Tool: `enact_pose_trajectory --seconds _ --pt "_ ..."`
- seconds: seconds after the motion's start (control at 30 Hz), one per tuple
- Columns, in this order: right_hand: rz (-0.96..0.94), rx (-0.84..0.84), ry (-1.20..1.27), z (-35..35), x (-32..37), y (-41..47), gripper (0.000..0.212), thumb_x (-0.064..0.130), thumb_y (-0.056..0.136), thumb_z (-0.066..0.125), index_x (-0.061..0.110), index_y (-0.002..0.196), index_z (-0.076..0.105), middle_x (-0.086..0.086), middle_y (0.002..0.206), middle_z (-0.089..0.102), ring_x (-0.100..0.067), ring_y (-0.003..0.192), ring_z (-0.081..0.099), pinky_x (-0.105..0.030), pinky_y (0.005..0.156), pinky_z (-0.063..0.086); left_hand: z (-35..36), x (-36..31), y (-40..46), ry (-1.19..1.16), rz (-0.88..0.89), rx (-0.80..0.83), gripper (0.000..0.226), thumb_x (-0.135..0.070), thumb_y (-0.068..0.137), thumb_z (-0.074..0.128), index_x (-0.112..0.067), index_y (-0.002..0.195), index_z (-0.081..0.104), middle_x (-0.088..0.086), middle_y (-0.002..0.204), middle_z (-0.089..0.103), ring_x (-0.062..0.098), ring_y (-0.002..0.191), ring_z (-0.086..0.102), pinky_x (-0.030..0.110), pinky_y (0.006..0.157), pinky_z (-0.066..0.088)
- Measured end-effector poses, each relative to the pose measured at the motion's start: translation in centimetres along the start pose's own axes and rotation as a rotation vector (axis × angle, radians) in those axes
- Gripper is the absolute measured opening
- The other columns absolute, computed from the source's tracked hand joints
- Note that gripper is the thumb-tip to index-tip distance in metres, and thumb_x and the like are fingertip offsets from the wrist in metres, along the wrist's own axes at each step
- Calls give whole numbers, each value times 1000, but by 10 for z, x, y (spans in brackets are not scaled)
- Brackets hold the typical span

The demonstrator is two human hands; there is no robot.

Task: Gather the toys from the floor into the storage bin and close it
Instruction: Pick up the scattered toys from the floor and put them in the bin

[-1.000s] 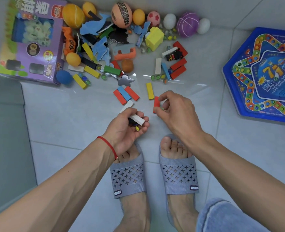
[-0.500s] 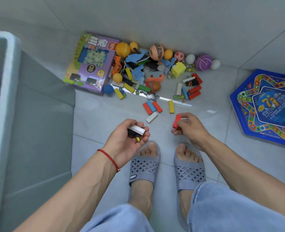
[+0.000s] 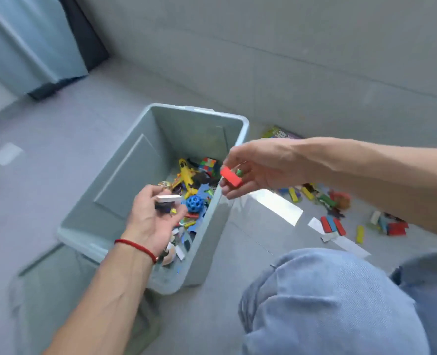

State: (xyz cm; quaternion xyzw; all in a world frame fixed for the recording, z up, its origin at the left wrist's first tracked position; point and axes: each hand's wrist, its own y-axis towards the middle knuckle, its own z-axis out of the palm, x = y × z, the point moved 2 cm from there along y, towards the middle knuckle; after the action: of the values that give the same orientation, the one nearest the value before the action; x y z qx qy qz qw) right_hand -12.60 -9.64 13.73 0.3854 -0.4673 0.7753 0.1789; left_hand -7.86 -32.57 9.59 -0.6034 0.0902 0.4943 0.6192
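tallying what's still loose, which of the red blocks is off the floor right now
The red block pinched in the right hand, held by the bin's rim. The other red blocks lie on the floor with the scattered toys.

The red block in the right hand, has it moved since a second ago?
Yes. The red block went from just above the floor to over the storage bin's rim.

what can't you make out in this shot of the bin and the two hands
Head view only:
- Small dark and yellow pieces under the white rectangular block in the left hand: curled fingers and blur hide them.
- Near end of the pale grey-green plastic storage bin: covered by the left forearm.
- Purple cardboard toy box: mostly behind the right forearm.
- Bin lid: not identifiable.
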Motion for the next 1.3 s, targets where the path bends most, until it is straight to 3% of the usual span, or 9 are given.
enact_pose_trajectory --seconds 0.07,0.17,0.33,0.53,0.7,0.87,0.97,1.13,1.3 --pt "8 -22 -81 36 17 21 43 19 97 56 -8 129 48 -34 124 58 -41 109 67 -43 89 60 -20 -18 0 7 0 -50 52 -25 89 51 2 132 42 25 124 44 39 113 52 61 106 40" --pt "21 -98 -219 46 21 34 56 23 98 57 -10 140 42 -31 132 55 -39 107 68 -44 93 58 -23 -32 -9 82 76 -127 66 -30 85 54 -8 144 35 28 157 15 49 146 15 64 114 25" --pt "29 -316 -507 -46 -7 -14 30 26 96 61 2 112 68 -18 112 71 -37 102 71 -55 89 58 28 -2 -14 204 354 -29 4 -16 86 56 -18 89 58 4 90 51 20 87 52 44 96 50" --pt "347 -553 -1146 -203 -134 -76 50 45 69 43 14 95 73 -9 96 74 -30 88 70 -43 78 60 124 131 13 548 250 331 12 -6 89 57 -14 94 65 10 94 67 24 89 65 36 80 57" --pt "458 -734 -934 -262 -275 -62 26 23 91 61 13 114 68 -10 114 70 -33 106 63 -37 86 53 159 265 59 1199 101 568 23 -20 75 63 -28 96 69 -4 93 72 18 87 69 37 78 61" --pt "331 -1025 -853 -271 -356 -21 37 19 93 58 4 126 53 -21 126 53 -43 105 58 -46 87 50 195 355 102 1695 467 760 26 -24 86 65 -19 112 64 3 105 63 23 98 60 33 85 48" --pt "180 -1210 -861 -278 -368 -2 26 15 91 62 3 113 55 -21 118 51 -40 94 56 -46 76 50 207 387 120 1740 707 825 32 -27 88 66 -13 115 55 11 111 55 30 101 54 39 82 45" --pt "41 -1388 -889 -284 -382 17 21 -10 80 54 1 98 57 -21 94 55 -38 82 53 -40 71 40 205 408 135 1788 817 855 26 -19 90 64 -7 112 57 15 108 58 35 98 54 47 78 47" --pt "-56 -1306 -674 -264 -371 12 47 -6 79 57 3 125 52 -19 117 47 -27 82 51 -27 69 38 186 392 135 1628 811 701 42 -15 89 64 -5 130 56 16 106 61 32 93 59 38 81 49"
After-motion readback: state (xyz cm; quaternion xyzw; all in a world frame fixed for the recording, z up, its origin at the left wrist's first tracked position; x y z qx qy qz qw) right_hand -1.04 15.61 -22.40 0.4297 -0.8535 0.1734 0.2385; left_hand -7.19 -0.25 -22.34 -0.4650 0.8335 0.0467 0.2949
